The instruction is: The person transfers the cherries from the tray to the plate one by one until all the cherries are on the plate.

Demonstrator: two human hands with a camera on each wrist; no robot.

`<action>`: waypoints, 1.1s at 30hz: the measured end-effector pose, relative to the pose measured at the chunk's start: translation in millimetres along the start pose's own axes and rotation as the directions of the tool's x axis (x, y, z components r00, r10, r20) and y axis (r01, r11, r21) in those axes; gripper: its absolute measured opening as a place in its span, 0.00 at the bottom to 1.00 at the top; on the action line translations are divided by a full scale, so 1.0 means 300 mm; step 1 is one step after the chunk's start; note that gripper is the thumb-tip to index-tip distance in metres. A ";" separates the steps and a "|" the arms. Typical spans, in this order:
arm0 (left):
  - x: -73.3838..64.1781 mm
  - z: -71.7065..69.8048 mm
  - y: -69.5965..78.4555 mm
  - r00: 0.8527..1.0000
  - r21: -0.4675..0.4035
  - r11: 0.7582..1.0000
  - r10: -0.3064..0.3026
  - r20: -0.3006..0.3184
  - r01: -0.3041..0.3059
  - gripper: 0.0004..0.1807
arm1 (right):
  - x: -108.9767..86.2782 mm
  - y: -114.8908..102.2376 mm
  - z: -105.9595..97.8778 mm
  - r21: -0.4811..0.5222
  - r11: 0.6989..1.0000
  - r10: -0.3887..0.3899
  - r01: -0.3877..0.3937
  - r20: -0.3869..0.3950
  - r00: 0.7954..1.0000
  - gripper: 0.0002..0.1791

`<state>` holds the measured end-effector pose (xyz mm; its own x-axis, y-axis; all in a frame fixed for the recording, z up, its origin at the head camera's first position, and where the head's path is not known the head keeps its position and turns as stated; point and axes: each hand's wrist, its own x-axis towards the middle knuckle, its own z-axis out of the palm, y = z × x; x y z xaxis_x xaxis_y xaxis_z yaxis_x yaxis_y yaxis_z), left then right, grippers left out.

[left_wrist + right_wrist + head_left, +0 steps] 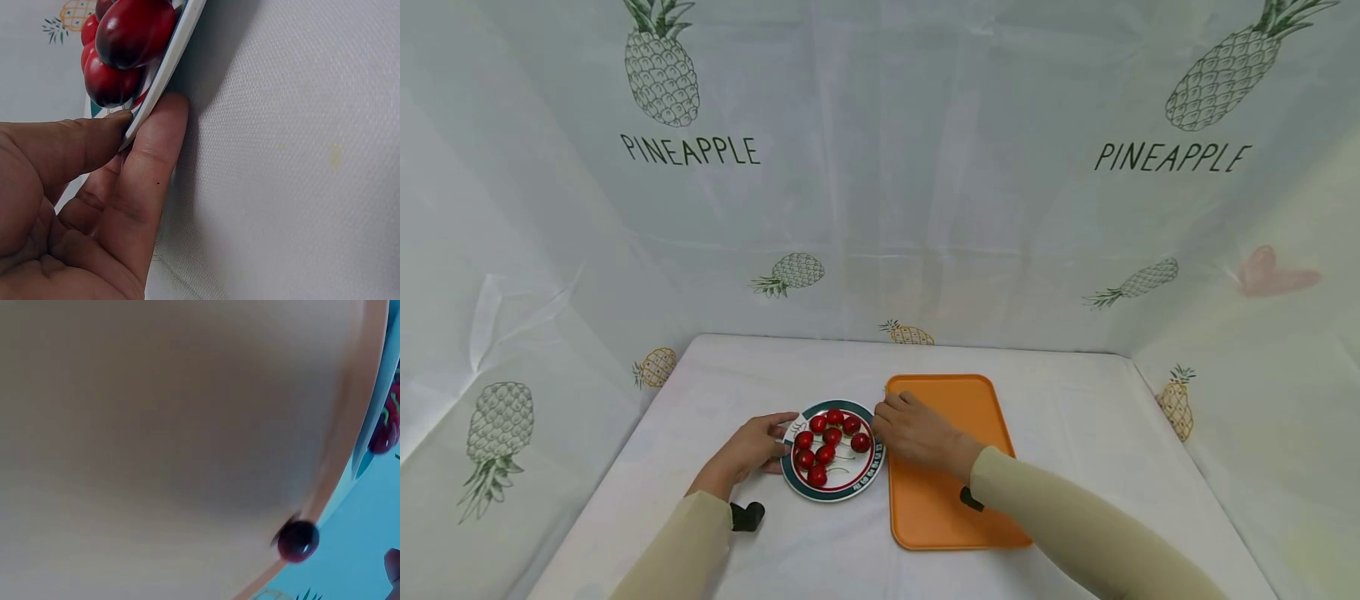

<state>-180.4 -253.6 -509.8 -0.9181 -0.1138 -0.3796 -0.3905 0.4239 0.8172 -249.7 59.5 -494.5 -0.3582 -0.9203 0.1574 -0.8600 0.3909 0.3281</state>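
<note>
A white plate [847, 479] with a green rim and a red ring bears several red cherries [825, 454], some with stems. My left hand [751, 446] grips its left edge. Thumb above and fingers beneath, it pinches the rim [172, 59] in the left wrist view. My right hand [917, 429], back upward, bends its fingers between the plate's right side and an orange tray [951, 521]; its fingertips are hidden from the head. One dark red cherry [299, 540] shows at the tray's edge in the right wrist view. A fingertip [392, 565] appears apart from it.
The plate and tray stand side by side on a white-covered table [1078, 433]. Pineapple-printed white sheeting [925, 208] rises behind and at both sides. Black straps [747, 517] are on the wrists.
</note>
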 end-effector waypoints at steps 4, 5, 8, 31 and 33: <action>0.003 0.000 0.000 1.000 -0.011 1.000 -0.004 0.004 0.005 0.37 | 0.015 -0.024 0.004 0.003 0.999 -0.045 0.045 0.018 0.999 0.09; 0.003 -0.001 0.000 1.000 -0.017 1.000 -0.009 0.004 0.009 0.37 | 0.018 -0.029 0.007 0.004 0.999 -0.053 0.053 0.021 0.998 0.10; 0.003 -0.001 0.003 1.000 -0.018 1.000 -0.010 0.009 0.010 0.37 | 0.027 -0.041 0.020 0.021 0.998 -0.064 0.063 0.034 0.997 0.12; -0.003 -0.004 0.008 1.000 -0.028 1.000 -0.002 0.018 0.003 0.37 | 0.058 -0.112 0.043 0.162 0.984 -0.083 0.076 0.036 0.996 0.19; -0.006 -0.005 0.008 1.000 -0.024 1.000 0.001 0.018 0.000 0.37 | 0.059 -0.123 0.045 0.159 0.984 -0.086 0.079 0.034 0.996 0.17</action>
<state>-179.9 -253.6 -506.5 -0.9170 -0.0974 -0.3867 -0.3917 0.4025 0.8274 -229.2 28.7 -516.5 -0.2953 -0.9505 0.0966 -0.9326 0.3088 0.1871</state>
